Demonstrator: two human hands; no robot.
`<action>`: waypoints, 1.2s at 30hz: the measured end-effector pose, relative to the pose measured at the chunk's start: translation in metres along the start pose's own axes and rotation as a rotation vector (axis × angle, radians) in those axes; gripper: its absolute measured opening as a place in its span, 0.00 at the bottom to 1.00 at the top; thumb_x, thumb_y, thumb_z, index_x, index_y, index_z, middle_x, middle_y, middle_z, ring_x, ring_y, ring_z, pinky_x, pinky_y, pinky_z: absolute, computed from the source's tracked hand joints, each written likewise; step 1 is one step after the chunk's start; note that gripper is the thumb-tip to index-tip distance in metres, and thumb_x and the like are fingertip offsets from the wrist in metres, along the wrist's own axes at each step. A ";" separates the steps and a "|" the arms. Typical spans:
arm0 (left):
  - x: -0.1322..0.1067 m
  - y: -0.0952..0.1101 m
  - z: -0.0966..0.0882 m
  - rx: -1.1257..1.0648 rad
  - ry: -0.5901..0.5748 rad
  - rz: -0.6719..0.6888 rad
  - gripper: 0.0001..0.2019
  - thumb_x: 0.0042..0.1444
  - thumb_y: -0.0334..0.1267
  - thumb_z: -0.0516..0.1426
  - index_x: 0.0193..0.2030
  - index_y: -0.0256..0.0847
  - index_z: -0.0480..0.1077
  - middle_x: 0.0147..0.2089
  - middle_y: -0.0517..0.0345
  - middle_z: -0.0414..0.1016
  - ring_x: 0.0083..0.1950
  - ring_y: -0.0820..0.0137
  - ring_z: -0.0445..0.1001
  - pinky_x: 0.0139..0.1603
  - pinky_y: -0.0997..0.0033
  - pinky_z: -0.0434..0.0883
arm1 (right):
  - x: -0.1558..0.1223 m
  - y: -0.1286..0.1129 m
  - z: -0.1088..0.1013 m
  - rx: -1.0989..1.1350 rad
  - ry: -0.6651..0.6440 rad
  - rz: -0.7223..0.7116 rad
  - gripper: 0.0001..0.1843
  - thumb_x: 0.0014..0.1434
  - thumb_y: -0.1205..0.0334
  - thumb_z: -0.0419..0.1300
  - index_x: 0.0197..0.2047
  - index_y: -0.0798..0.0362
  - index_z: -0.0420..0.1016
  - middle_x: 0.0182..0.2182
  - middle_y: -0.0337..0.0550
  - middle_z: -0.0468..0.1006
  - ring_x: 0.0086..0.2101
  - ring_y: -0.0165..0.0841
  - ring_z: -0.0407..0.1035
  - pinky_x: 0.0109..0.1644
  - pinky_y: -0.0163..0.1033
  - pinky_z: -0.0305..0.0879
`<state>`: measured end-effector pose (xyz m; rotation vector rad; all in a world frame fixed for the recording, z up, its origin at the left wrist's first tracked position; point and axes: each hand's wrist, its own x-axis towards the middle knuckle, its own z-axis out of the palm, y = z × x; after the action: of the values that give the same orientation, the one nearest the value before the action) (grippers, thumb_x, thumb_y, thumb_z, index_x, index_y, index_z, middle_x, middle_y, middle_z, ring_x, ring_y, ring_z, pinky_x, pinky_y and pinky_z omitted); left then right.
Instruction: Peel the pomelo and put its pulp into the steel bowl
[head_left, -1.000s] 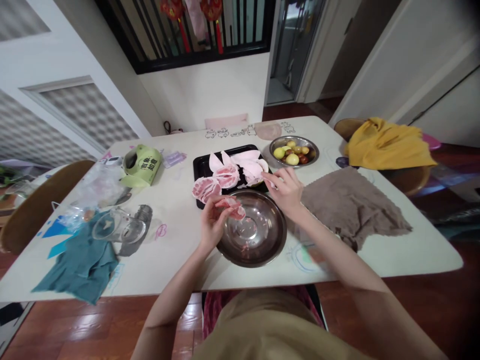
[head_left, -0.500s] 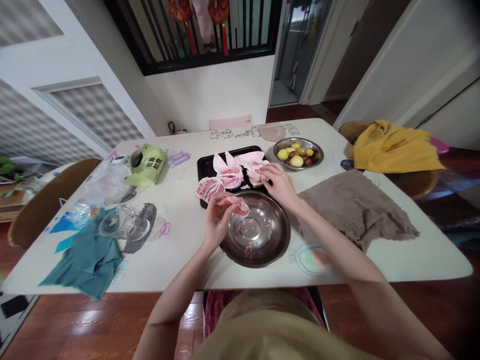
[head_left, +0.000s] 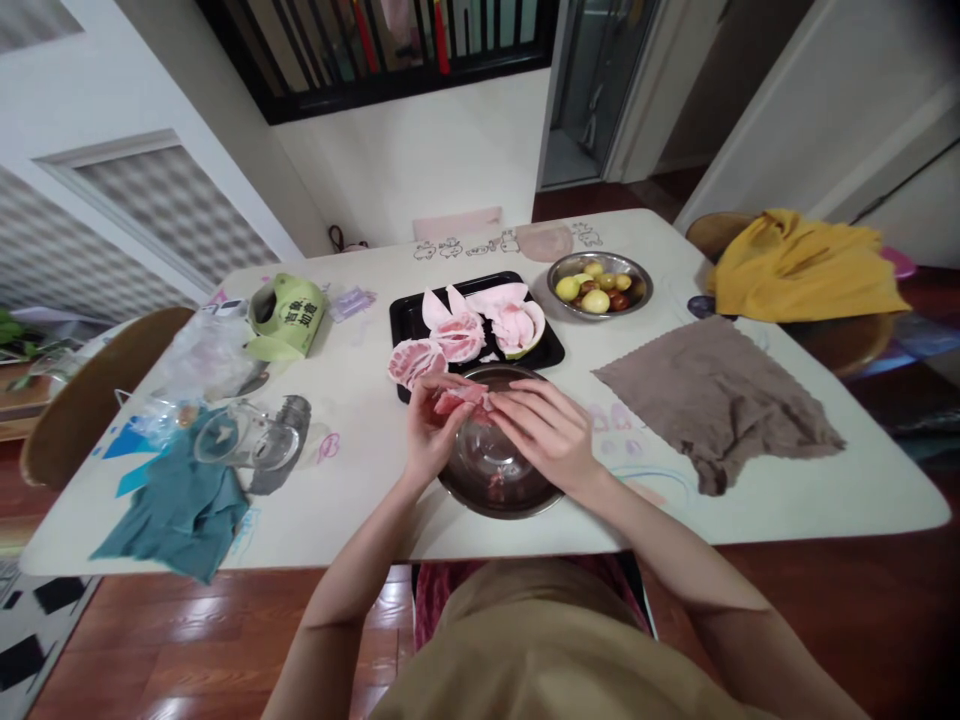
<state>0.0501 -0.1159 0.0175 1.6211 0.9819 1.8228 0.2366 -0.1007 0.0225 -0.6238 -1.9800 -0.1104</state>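
A pink pomelo segment [head_left: 460,398] is held above the steel bowl [head_left: 504,500] by my left hand [head_left: 430,425], its fingers closed around it. My right hand [head_left: 547,430] meets it from the other side, fingertips pressed at the segment's right end. Small pink bits of pulp lie in the bottom of the bowl. Just beyond the bowl, a black tray [head_left: 551,352] carries pomelo pieces [head_left: 455,335] on the left and a green-edged rind [head_left: 530,330] with pale peel and membrane on the right.
A steel bowl of small fruit [head_left: 634,300] stands behind the tray. To the right lies a brown cloth [head_left: 712,390]. On the left are a glass pitcher [head_left: 274,445], a teal cloth [head_left: 180,510], a green bag [head_left: 289,320] and clear plastic bags [head_left: 202,355].
My right hand has come back from the rind on the tray to the pomelo segment in my left hand. The view has tipped slightly downward.
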 end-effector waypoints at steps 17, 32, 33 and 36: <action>-0.003 -0.001 0.001 -0.039 -0.069 -0.134 0.10 0.63 0.39 0.65 0.48 0.40 0.72 0.47 0.52 0.83 0.47 0.68 0.84 0.49 0.70 0.80 | 0.008 -0.010 0.001 0.131 0.013 0.261 0.11 0.65 0.66 0.65 0.50 0.48 0.80 0.40 0.44 0.85 0.42 0.39 0.78 0.48 0.45 0.78; -0.011 0.001 -0.007 0.081 -0.243 0.048 0.06 0.64 0.35 0.64 0.46 0.40 0.79 0.46 0.48 0.85 0.46 0.65 0.85 0.46 0.69 0.81 | 0.001 -0.004 -0.006 0.004 0.131 0.053 0.20 0.63 0.72 0.65 0.56 0.45 0.80 0.41 0.42 0.87 0.42 0.39 0.81 0.48 0.44 0.81; -0.011 0.001 -0.007 0.087 -0.259 0.063 0.06 0.64 0.36 0.64 0.46 0.40 0.80 0.45 0.47 0.85 0.46 0.65 0.85 0.46 0.69 0.81 | 0.001 -0.003 -0.006 -0.010 0.135 0.045 0.21 0.63 0.72 0.65 0.56 0.45 0.80 0.41 0.42 0.87 0.42 0.39 0.81 0.47 0.44 0.81; -0.012 0.001 -0.008 0.092 -0.292 0.093 0.07 0.65 0.37 0.63 0.47 0.40 0.80 0.45 0.47 0.86 0.46 0.64 0.85 0.47 0.67 0.82 | 0.000 -0.004 -0.006 -0.006 0.149 0.066 0.20 0.62 0.73 0.65 0.55 0.46 0.80 0.40 0.42 0.86 0.40 0.39 0.81 0.45 0.44 0.81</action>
<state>0.0437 -0.1272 0.0108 1.9510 0.8816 1.5582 0.2394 -0.1058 0.0263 -0.6649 -1.8150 -0.1192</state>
